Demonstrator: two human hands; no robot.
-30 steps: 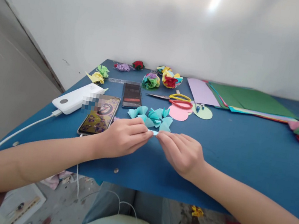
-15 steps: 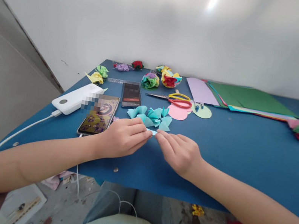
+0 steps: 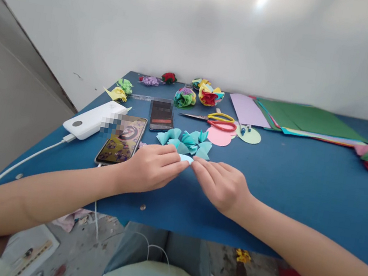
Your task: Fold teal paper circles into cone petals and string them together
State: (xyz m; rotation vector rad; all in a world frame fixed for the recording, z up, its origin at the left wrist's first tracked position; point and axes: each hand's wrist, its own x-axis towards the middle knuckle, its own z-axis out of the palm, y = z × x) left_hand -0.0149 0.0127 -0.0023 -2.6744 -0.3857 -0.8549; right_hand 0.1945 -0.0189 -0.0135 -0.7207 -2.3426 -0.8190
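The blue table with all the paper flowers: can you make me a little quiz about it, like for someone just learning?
1. True or false: the scissors lie beyond the teal folded paper pieces.
2. What do the left hand and right hand pinch between their fingertips?
A. a small pale paper piece
B. a pencil
C. a ribbon
3. Fill in: the phone lies beside the white ____.

Key: 1 true; 2 A; 3 power bank.
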